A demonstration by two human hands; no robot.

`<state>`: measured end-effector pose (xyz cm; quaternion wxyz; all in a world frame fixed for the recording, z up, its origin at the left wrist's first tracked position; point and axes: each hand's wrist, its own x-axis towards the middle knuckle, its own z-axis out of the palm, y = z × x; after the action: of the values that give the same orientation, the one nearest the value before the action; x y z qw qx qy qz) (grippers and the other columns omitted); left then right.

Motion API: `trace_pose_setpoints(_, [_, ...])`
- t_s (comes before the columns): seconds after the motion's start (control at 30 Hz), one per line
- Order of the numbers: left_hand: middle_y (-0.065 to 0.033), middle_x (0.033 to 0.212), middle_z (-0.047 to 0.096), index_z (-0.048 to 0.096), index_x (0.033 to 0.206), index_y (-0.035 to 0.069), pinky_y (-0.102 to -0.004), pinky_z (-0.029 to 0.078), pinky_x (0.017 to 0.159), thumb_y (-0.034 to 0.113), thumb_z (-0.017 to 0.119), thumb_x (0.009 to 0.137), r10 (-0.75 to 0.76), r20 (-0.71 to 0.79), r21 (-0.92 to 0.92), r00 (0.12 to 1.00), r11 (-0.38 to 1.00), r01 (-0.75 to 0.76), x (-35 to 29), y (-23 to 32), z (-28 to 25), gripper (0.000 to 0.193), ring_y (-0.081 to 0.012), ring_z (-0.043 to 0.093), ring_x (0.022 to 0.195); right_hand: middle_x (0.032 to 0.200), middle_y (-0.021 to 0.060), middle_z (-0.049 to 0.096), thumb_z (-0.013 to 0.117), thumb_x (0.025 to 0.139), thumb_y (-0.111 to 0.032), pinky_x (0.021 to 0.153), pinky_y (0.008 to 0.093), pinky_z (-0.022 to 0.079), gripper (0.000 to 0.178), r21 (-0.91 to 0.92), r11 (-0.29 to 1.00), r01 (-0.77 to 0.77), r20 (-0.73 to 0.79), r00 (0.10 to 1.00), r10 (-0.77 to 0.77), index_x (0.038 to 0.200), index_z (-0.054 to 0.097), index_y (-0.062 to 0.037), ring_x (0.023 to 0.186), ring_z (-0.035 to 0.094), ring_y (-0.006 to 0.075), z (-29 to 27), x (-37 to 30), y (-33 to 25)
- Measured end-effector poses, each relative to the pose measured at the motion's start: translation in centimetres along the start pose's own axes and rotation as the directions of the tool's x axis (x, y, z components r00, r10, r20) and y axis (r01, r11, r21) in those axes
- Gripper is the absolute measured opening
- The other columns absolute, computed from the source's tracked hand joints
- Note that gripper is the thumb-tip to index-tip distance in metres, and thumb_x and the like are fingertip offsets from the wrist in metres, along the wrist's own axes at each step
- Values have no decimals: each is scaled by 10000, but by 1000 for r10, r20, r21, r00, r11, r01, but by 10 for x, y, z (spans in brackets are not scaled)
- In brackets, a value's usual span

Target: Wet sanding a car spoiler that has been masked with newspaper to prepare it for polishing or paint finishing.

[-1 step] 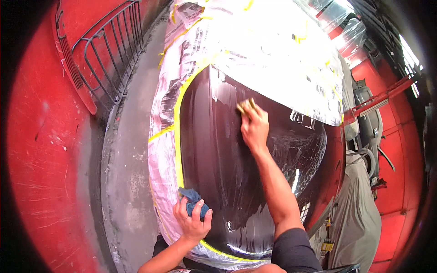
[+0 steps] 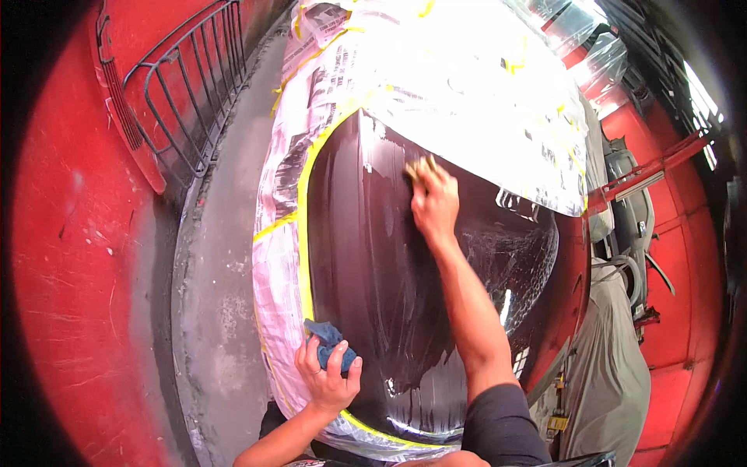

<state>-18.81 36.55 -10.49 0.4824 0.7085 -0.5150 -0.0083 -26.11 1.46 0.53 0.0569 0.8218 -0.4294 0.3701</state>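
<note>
A dark, wet car panel [image 2: 342, 257], curved like a hood, lies in front of me with streaks and a milky film on it. My right hand [image 2: 434, 204] is closed on a small yellow-brown pad [image 2: 420, 166] and presses it to the far part of the panel. Its underside is hidden. My left hand [image 2: 330, 381] grips a crumpled blue cloth [image 2: 328, 342] at the panel's near left edge. Yellow tape [image 2: 304, 233] borders the panel, and printed masking paper [image 2: 276, 272] covers the car beyond that line.
On the left, a black metal rack [image 2: 187, 93] leans at the red wall [image 2: 70, 257], beside the grey floor [image 2: 222, 311]. A grey cover [image 2: 615, 366] drapes something at right, below grey car parts [image 2: 626, 210]. Glare washes out the far paper.
My right hand and the pad have slid slightly farther up the panel. My left hand and the blue cloth stay nearly in place.
</note>
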Motion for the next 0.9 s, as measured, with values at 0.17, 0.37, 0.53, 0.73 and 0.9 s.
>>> trace_pose_setpoints(0.17, [-221, 1368, 408, 610, 1244, 157, -574, 353, 1042, 318, 742, 852, 0, -8, 0, 1000, 1000, 0, 2, -1, -1, 444, -445, 420, 1226, 1200, 152, 645, 664, 862, -79, 917, 474, 483, 336, -85, 996, 11, -50, 999, -15, 1188, 711, -150, 1075, 579, 372, 6, -8, 4])
trace_pose_setpoints(0.37, [-218, 1368, 411, 611, 1244, 160, -570, 361, 1028, 317, 749, 847, 3, -17, -49, 1000, 999, -4, 5, 3, 5, 449, -441, 430, 1218, 1217, 144, 645, 667, 863, -53, 937, 468, 495, 334, -59, 997, 44, -95, 994, -50, 1177, 714, -154, 1134, 578, 367, 15, 16, 20])
trace_pose_setpoints(0.53, [-204, 1352, 426, 610, 1243, 173, -561, 370, 1018, 318, 752, 845, -8, -26, -6, 1000, 1000, 7, 6, 1, -1, 446, -432, 437, 1219, 1273, 154, 651, 681, 846, -1, 991, 450, 488, 313, 52, 998, 42, 25, 999, -44, 1132, 711, -124, 1148, 604, 372, -4, -6, 2])
trace_pose_setpoints(0.73, [-242, 1364, 396, 592, 1234, 139, -575, 348, 1038, 287, 764, 831, 10, 17, -12, 1000, 1000, -9, 3, -2, -5, 463, -455, 410, 1231, 1377, 133, 608, 672, 829, 51, 1043, 440, 495, 426, 225, 966, 124, 118, 981, -153, 1208, 685, -144, 1249, 583, 344, -15, -49, -5])
trace_pose_setpoints(0.9, [-236, 1357, 400, 599, 1224, 144, -576, 357, 1028, 302, 764, 832, 12, 14, -37, 1000, 999, -12, 3, 2, -1, 454, -451, 418, 1219, 1096, 147, 705, 671, 880, -86, 861, 450, 516, 239, 128, 990, 64, 83, 994, -75, 1119, 674, -99, 1030, 653, 368, 42, 81, -20])
